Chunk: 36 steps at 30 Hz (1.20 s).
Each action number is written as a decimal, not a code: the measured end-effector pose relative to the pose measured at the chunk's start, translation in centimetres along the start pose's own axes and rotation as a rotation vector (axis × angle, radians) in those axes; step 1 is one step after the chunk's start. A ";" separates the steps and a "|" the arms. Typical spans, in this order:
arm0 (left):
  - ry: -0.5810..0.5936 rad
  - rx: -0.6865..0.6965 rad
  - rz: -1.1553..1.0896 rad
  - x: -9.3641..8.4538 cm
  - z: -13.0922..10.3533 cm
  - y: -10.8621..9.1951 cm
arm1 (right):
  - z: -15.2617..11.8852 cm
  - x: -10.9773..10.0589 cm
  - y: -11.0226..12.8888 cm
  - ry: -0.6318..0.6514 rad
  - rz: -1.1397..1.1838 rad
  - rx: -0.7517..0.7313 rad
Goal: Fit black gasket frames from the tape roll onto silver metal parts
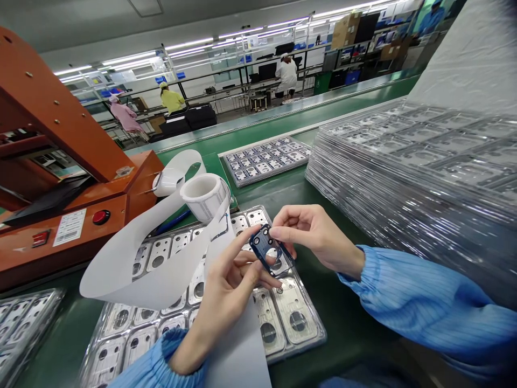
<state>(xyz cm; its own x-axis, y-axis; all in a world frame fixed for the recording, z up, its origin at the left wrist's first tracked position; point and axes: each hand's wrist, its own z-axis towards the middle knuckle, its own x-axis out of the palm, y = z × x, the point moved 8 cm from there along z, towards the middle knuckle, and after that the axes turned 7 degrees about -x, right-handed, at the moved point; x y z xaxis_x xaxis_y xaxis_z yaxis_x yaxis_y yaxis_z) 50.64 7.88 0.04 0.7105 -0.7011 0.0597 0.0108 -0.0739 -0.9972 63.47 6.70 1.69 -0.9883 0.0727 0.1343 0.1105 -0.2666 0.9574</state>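
A small dark blue plate with round holes is held up between my two hands. My left hand grips its lower left side between thumb and fingers. The fingertips of my right hand pinch its upper right corner. Beneath my hands lies a clear tray with silvery plates in its compartments. A long white backing strip runs across this tray and under my left hand, curving up at the left. The white roll stands at the tray's far edge.
At the left is an orange machine with a red button. Stacked clear trays rise at the right. A tray of blue-edged parts lies beyond my hands, another tray at the lower left. People work in the background.
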 end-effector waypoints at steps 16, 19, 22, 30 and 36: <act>-0.046 0.094 0.173 -0.7 -0.1 -0.3 | -0.1 0.0 0.0 0.023 -0.020 0.025; -0.017 0.116 0.167 -0.6 -0.1 -0.2 | -0.2 0.1 0.0 0.031 -0.021 0.033; 0.000 0.095 0.155 -0.3 -0.1 -0.1 | -0.2 0.1 0.0 0.028 -0.011 0.032; -0.022 0.086 0.067 -0.5 -0.2 0.1 | 0.0 0.0 -0.3 0.020 0.002 0.040; -0.029 0.075 0.184 -0.5 -0.2 0.2 | 0.0 -0.2 -0.3 0.005 -0.025 0.058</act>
<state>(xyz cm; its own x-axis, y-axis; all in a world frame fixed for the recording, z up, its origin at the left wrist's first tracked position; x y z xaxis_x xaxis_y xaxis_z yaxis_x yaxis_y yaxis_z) 50.17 8.07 -0.13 0.7255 -0.6770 -0.1237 -0.0694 0.1069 -0.9918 63.59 6.79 1.35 -0.9913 0.0738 0.1092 0.0917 -0.2091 0.9736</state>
